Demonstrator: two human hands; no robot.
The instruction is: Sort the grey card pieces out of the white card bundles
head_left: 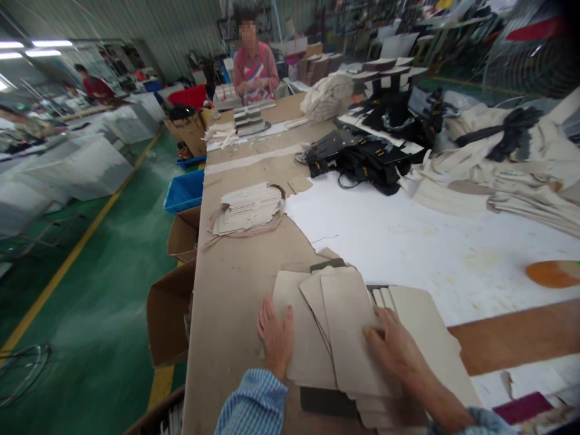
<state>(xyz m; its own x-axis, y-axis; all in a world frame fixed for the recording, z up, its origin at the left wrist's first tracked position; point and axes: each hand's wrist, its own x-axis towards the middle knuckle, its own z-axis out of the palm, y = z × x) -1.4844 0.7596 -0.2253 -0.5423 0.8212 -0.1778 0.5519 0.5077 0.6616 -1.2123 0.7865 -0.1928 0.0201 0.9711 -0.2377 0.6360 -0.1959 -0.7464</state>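
- Left hand (276, 338) lies flat and open, palm down, on the left edge of the card pieces (344, 326). Not gripping anything, fingers just spread on top.
- Right hand (399, 350) is also open and flat, pressing on the right side of the top piece, fingers pointing up and left. A striped blue sleeve (254, 402) shows on the left arm; the right cuff is cut off by the bottom edge.
- The card pieces are a fanned stack of beige cut-outs sitting at the near end of the table (235, 284), right in front of the person. Each one is long and narrow, long axis running away from the person, tilted a bit to the left at the far end. They overlap like a hand of cards.
- Near ends of the pieces are hidden under the wrists and partly cut off at the bottom, so can't count how many there are.
- Something dark grey (326, 402) pokes out from under the stack, can't tell what it is.
- Further up the table: another pile (249, 208) of light cut-outs, then black bags (362, 160), and cream fabric (498, 169) off to the right.
- White sheet (408, 241) covers the table's right half.
- Cardboard boxes (170, 314) and a blue bin (183, 190) stand on the green floor beside the table.
- A person (254, 66) stands at the far end, hands too small to make out.
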